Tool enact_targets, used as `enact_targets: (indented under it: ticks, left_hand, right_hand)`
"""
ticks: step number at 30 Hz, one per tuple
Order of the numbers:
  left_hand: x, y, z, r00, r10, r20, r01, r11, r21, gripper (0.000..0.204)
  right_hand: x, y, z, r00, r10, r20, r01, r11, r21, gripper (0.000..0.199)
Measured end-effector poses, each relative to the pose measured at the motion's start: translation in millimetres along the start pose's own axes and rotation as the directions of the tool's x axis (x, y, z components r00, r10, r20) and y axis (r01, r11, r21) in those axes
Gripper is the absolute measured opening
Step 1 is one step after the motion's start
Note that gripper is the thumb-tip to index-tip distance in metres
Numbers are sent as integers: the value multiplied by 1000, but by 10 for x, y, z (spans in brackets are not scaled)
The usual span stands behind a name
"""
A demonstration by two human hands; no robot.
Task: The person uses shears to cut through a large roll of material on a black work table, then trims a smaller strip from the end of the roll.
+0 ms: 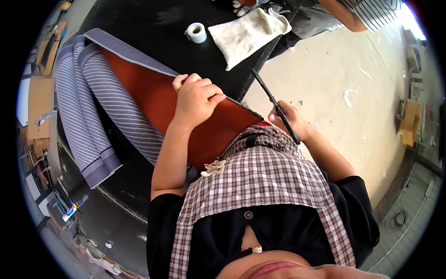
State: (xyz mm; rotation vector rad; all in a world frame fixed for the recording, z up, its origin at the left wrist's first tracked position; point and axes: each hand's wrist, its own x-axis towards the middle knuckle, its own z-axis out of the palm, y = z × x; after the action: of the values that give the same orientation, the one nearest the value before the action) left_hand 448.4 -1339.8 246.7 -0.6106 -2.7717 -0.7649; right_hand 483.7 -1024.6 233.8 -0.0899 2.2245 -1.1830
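Head view: mat (213,132) lies slantwise between the person's body and the black table (139,18), rust-red face showing, smooth and matte. Grey-blue band runs along its far edge, finished with a thin pale line; past the left hand (196,100) that edge turns dark and rough, narrowing to a corner by the checked apron (265,179).

Left hand on the far edge: fingers curled and close together, edge pinched between them and the thumb. Right hand (293,122) beside the corner, fingers closed round a long black tool (278,111), scissors-like, tip slanting up and away to the left.

Left of the mat, grey rolls (83,111) with pale slanting stripes and plain darker end bands. Further across the table, a roll of white tape (197,33) and an off-white cloth (248,35).

Hard to make out: mat's near edge, covered by left forearm and apron; its left side, running behind the nearest striped roll. Cannot tell whether mat and roll are joined. Left fingertips under the edge hidden. Right fingers partly behind the tool; cannot tell if any pass through handle loops, or whether blades are apart. Striped sleeve (371,11) of another person cut off at upper right.
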Motion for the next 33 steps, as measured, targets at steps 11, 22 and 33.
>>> enact_targets:
  ticks: [11,22,33]
  left_hand:
    - [-1141,388,428,626,-730,-276,670,684,-289,96]
    - [-1304,528,-352,407,-913,-39,750,358,-556,56]
    - [-2345,1928,-1367,186,-982,31,901,183,393,45]
  right_hand:
    - [517,-594,363,914,-157,373,61,965,256,34]
    - [578,-858,1344,425,-465,777,173,884,435,35]
    - [1563,-819,393,723,-426,544,384,902,197,37]
